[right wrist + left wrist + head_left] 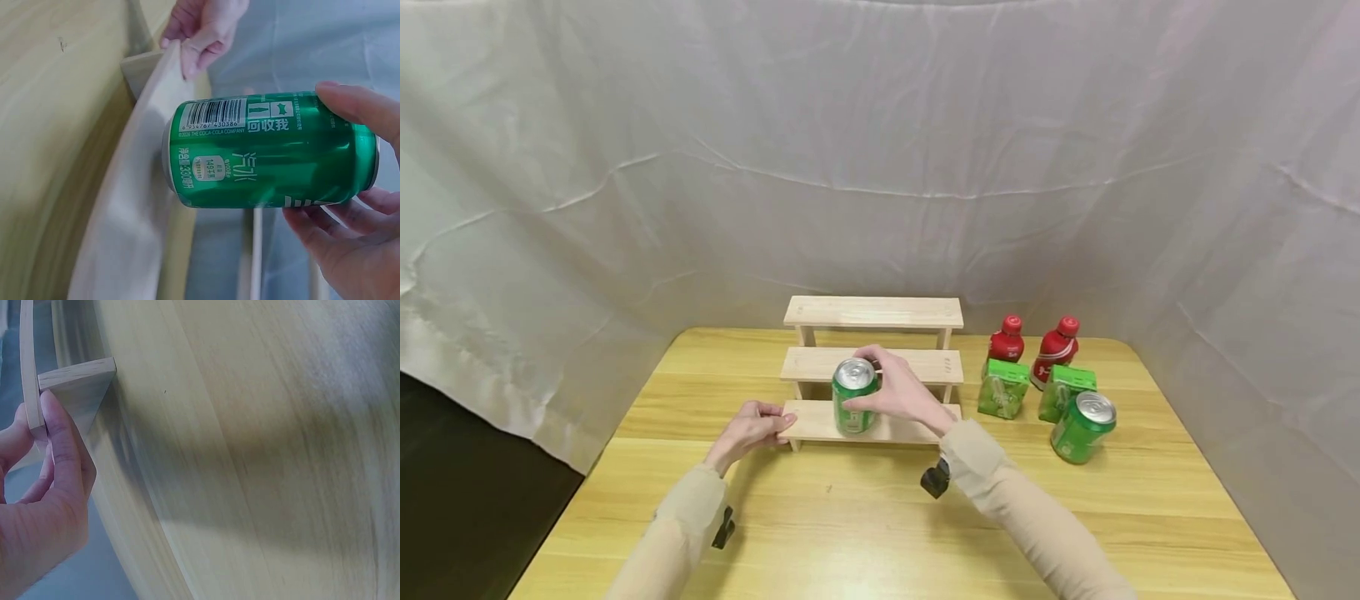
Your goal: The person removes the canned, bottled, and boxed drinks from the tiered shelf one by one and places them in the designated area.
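My right hand (pixel 901 390) grips a green soda can (pixel 854 398) by its upper part, thumb on one side and fingers on the other. The can (pixel 262 150) is upright at the lowest step of a three-step wooden shelf (pixel 812 421); in the right wrist view its base is at the board, and whether it bears full weight there I cannot tell. At the left end of that lowest board, my left hand (pixel 757 427) pinches the edge between thumb and fingers. The left wrist view shows this pinch on the board (pixel 30 369) beside the shelf's leg (pixel 81 374).
Right of the shelf stand two red bottles (pixel 1006 342) (pixel 1057 350), with two green juice boxes (pixel 1003 390) (pixel 1066 392) in front. A second green can (pixel 1082 429) stands nearest me there. A grey curtain (pixel 880 183) hangs behind the wooden table (pixel 850 525).
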A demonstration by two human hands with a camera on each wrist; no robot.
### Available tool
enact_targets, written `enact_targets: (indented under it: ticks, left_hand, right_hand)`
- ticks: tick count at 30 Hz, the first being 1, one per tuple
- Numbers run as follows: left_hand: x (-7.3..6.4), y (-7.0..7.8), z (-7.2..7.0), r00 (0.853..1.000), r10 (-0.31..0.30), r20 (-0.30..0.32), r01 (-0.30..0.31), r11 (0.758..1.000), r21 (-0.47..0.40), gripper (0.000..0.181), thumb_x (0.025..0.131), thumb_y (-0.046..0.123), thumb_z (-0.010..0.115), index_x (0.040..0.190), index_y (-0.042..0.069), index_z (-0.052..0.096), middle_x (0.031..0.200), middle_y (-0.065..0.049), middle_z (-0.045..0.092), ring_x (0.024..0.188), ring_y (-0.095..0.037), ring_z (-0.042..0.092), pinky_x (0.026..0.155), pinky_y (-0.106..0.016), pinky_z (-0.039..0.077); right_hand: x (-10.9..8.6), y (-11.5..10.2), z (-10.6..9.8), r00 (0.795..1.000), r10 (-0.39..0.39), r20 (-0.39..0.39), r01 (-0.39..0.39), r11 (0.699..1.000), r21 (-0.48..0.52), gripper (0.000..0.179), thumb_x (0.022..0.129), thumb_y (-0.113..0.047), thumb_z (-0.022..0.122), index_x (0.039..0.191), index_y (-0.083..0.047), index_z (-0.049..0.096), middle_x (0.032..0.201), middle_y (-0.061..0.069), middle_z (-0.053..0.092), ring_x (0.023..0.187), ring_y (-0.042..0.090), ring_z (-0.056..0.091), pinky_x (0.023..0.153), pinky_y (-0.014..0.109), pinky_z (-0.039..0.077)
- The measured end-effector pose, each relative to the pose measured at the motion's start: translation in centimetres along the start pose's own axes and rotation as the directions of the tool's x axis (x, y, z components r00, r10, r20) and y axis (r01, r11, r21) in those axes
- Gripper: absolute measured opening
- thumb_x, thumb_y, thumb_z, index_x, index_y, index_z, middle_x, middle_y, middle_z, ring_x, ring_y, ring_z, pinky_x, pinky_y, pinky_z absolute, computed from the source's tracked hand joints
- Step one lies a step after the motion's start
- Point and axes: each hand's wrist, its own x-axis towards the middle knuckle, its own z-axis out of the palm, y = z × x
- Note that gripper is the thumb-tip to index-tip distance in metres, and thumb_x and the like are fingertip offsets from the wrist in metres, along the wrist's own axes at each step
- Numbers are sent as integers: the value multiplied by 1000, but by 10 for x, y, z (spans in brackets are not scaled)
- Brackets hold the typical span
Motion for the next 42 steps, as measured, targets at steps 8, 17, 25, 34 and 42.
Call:
enact_targets:
  ticks: [8, 17, 25, 34, 42]
  left_hand:
    - [-2, 1, 4, 1000, -2, -12, 2, 1000, 23, 46, 99, 8, 61, 128, -23, 42, 91, -5, 62, 77, -9, 63, 78, -24, 62]
    - [1, 1, 6, 1000, 13, 14, -13, 1000, -19, 27, 99, 5, 61, 112, -18, 55, 84, -2, 68, 75, -8, 68, 75, -23, 63]
    - [0, 1, 5, 1000, 20, 22, -20, 1000, 4, 26, 98, 6, 61, 111, -16, 56, 85, -3, 66, 75, -9, 66, 74, -23, 62]
    - [-1, -1, 4, 1000, 8, -2, -8, 998, 67, 36, 100, 11, 61, 119, -18, 50, 89, -2, 59, 79, -11, 60, 82, -29, 63]
    - [0, -2, 4, 1000, 14, 4, -14, 998, 62, 30, 100, 11, 61, 113, -15, 54, 85, 0, 59, 77, -10, 59, 77, -25, 62]
  right_hand:
    - [-35, 4, -45, 997, 16, -71, -16, 1000, 1, 67, 75, -13, 87, 132, -4, 51, 127, 17, 63, 118, 35, 64, 100, 49, 57]
    - [-84, 23, -101, 982, 8, -189, -27, 995, -95, 66, 74, -10, 89, 129, 0, 54, 122, 20, 64, 112, 37, 65, 99, 53, 56]
    - [-118, 59, -127, 964, 111, -240, -160, 967, -197, 67, 75, -16, 89, 130, -1, 53, 121, 19, 64, 110, 36, 67, 90, 39, 58]
    - [-133, 88, -126, 956, 180, -233, -224, 958, -181, 69, 74, -15, 89, 129, 4, 52, 124, 25, 62, 115, 44, 64, 95, 50, 58]
    - [-137, 103, -123, 951, 221, -216, -259, 952, -167, 72, 73, -14, 89, 131, 7, 51, 127, 29, 61, 120, 49, 60, 101, 59, 52]
